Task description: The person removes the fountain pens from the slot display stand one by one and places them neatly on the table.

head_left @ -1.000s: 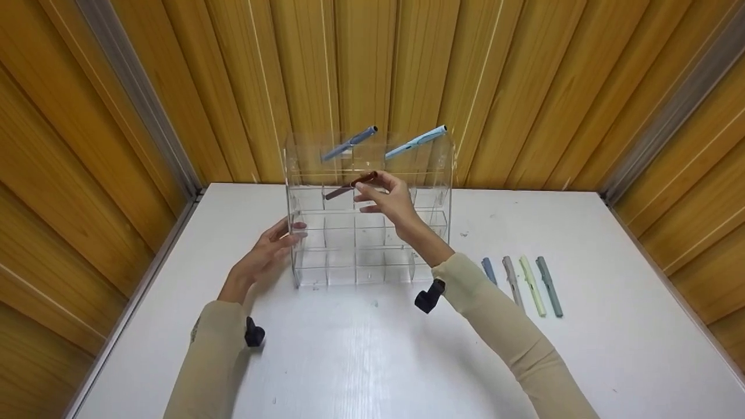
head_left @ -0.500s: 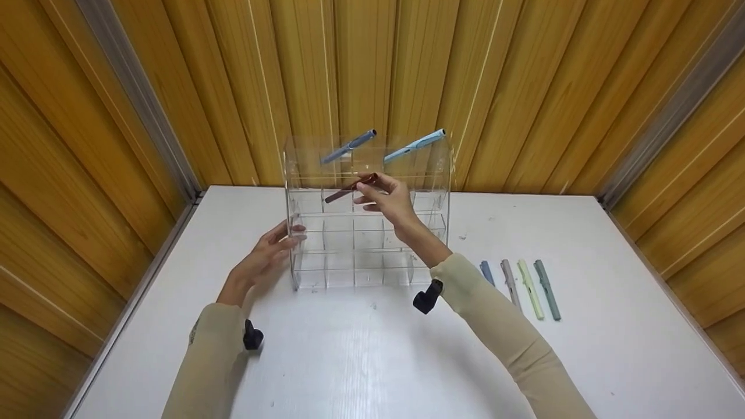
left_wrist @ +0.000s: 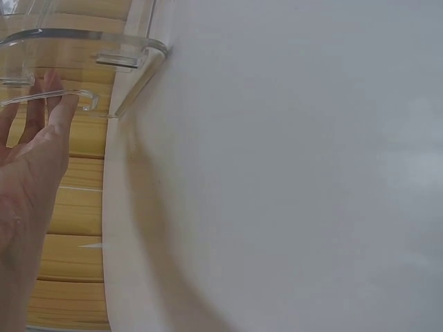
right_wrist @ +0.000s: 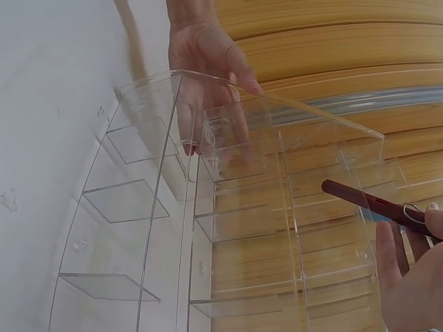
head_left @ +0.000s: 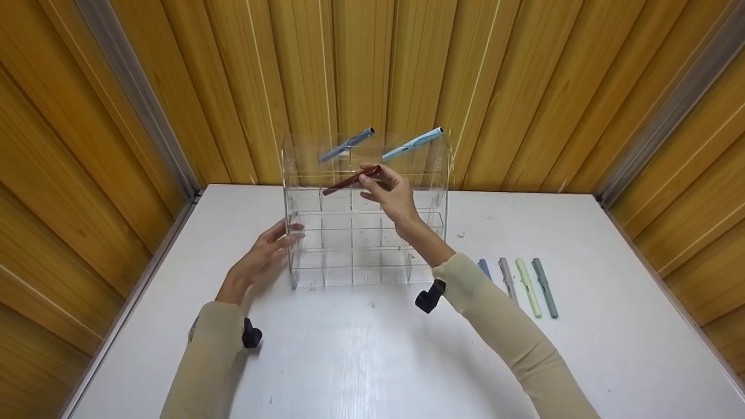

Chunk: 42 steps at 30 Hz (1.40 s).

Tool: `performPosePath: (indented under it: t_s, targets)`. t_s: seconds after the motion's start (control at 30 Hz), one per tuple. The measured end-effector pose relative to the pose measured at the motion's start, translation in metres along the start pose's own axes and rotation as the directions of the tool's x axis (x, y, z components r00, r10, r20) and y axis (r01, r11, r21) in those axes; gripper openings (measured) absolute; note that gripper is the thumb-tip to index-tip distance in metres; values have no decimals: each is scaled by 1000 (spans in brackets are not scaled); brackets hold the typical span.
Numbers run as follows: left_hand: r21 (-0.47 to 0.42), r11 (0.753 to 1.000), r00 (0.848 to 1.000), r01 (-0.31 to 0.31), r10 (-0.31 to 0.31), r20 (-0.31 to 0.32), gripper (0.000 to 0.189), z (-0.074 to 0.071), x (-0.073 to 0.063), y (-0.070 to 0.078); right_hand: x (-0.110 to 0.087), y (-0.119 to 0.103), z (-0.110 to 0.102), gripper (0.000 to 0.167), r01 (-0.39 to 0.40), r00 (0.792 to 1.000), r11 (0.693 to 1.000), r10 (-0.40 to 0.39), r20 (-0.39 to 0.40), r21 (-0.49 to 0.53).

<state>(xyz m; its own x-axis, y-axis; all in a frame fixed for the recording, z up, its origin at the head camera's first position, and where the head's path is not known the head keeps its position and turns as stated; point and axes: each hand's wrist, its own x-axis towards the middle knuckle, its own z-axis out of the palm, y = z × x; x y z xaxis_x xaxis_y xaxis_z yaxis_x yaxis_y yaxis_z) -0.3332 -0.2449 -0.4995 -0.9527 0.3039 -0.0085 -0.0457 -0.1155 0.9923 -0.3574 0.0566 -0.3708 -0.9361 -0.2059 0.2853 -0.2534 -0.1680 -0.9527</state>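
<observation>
My right hand (head_left: 398, 201) pinches a dark red pen (head_left: 343, 185) between thumb and fingers, its clip showing in the right wrist view. The pen slants in front of the upper tiers of a clear acrylic pen rack (head_left: 366, 249), its far end pointing left. At the rack's left side panel, my left hand (head_left: 259, 262) rests with its fingers extended flat against the outside; they show through the plastic in the right wrist view. A dark blue pen (head_left: 347, 145) and a light blue pen (head_left: 413, 144) lie slanted in the top tier.
Right of the rack, several pens lie side by side on the white table (head_left: 349, 349): a blue one (head_left: 483, 267), partly behind the right sleeve, a grey one (head_left: 507, 279), a pale green one (head_left: 528, 288) and a dark green one (head_left: 545, 288). Wood-patterned walls (head_left: 366, 70) surround the table.
My right hand has raised the dark red pen slightly within the last half second. The left hand keeps its place at the rack's side.
</observation>
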Motion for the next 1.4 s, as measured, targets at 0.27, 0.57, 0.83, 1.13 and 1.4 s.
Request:
performPosePath:
  t_s: [0.27,0.57,0.83,1.13,1.4]
  targets:
    - [-8,1000,1000,19,-19,-3,71,-2,-5,-5,-5,2,3,34,15,1000,1000,-14,-19,19]
    - [-2,1000,1000,16,-16,-7,72,-1,-3,-6,-8,-4,-2,35,57,997,988,-49,-58,142]
    - [-7,1000,1000,-2,2,-11,70,-5,-9,-1,-11,-16,-10,36,103,991,976,-85,-100,192]
    - [-14,1000,1000,15,-15,-8,72,-6,-14,-1,-15,-25,-23,33,175,980,948,-143,-137,264]
    - [-11,1000,1000,-1,1,-9,71,-3,-11,-3,-28,-31,-40,40,177,976,956,-141,-164,232]
